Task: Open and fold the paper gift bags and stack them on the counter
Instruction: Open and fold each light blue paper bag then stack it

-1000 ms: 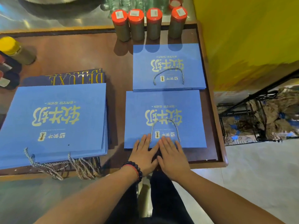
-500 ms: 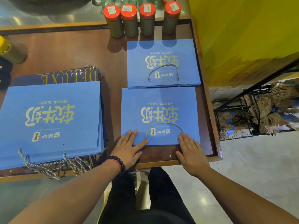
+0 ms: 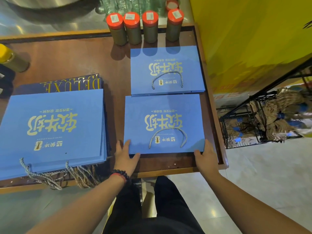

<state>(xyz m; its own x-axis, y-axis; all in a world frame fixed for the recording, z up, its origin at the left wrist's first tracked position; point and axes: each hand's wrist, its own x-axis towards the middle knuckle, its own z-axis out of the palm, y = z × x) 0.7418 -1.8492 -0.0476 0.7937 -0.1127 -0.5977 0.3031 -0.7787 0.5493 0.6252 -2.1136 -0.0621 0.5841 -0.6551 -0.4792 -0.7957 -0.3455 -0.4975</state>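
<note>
1. Both hands are now sitting at the near corners of the flat blue paper gift bag with gold letters (image 3: 163, 124); a second ago they were lying together at the middle of its near edge, so the smoothing seems finished.
2. The left hand (image 3: 125, 157) is gripping the near left corner, fingers on top and thumb at the edge.
3. The right hand (image 3: 205, 158) is gripping the near right corner in the same way.
4. This bag is lying on the brown wooden counter (image 3: 76, 61), just in front of the small stack of folded blue bags (image 3: 167, 70), probably its next place.
5. A big pile of flat blue bags with rope handles (image 3: 52, 129) is waiting at the left.
6. Four red-capped cylinder tins (image 3: 145, 27) are standing just behind the small stack, so the bag should not be pushed too far.
</note>
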